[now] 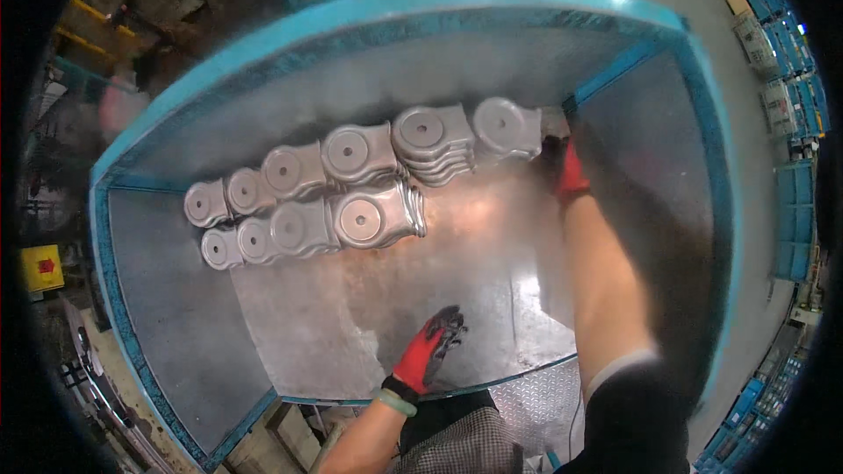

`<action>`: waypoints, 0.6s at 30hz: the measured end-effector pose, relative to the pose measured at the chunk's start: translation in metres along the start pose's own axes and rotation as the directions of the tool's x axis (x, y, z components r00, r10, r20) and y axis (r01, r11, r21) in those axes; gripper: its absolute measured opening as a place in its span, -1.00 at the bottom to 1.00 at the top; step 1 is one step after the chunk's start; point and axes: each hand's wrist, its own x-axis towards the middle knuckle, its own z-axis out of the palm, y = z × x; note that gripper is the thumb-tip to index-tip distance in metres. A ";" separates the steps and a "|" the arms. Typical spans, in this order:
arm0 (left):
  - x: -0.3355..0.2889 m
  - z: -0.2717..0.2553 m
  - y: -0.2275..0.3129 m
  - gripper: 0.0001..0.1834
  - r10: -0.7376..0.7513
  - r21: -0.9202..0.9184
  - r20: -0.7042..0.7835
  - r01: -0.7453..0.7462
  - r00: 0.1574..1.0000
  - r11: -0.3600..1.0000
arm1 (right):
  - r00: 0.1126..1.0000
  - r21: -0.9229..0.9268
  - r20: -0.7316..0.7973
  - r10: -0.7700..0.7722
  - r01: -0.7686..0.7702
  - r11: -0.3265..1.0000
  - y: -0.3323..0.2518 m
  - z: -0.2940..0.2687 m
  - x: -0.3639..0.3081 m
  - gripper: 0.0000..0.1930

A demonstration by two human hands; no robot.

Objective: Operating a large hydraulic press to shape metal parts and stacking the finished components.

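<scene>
I look down into a large blue-rimmed metal bin (413, 0). Grey cast metal parts with round bosses lie in two rows across its floor, several of them stacked (351, 184). My right hand (566, 167), in a red and black glove, reaches far into the bin and touches the rightmost metal part (507, 127) at the end of the back row; the grip itself is blurred. My left hand (435, 347), also in a red and black glove, hangs near the bin's front edge with fingers apart and nothing in it.
The bin's grey floor (421, 298) shows bare, rust-tinged metal in front of the parts. Blue crates (795, 79) line the right side of the floor. A yellow box (41, 265) sits at the left. Checker-plate flooring (527, 404) lies below the bin's front.
</scene>
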 end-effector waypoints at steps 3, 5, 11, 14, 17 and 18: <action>-0.009 -0.036 -0.026 -0.52 -0.080 -0.040 -0.055 0.078 0.995 0.996 | 0.994 0.061 -0.038 0.103 -0.101 0.993 0.024 0.003 0.043 -0.38; -0.012 -0.053 -0.029 -0.52 -0.111 0.022 -0.074 0.113 0.991 0.993 | 0.974 0.141 0.028 0.226 -0.228 0.963 0.038 -0.003 0.066 -0.38; 0.054 -0.039 -0.009 -0.48 -0.047 0.027 -0.044 0.049 0.998 0.998 | 0.973 0.242 0.094 0.211 -0.228 0.943 0.063 -0.021 0.064 -0.43; 0.125 -0.011 -0.003 -0.47 0.146 0.038 -0.040 -0.145 0.988 0.989 | 0.961 0.293 -0.006 0.277 -0.263 0.919 0.044 0.015 0.008 -0.43; 0.196 0.031 0.027 -0.48 0.259 0.165 -0.047 -0.249 0.965 0.954 | 0.972 0.323 0.025 0.234 -0.229 0.918 0.068 0.007 -0.016 -0.43; 0.213 0.034 0.036 -0.39 0.303 0.395 0.009 -0.282 0.953 0.874 | 0.971 0.343 0.046 0.235 -0.237 0.909 0.078 0.007 -0.024 -0.43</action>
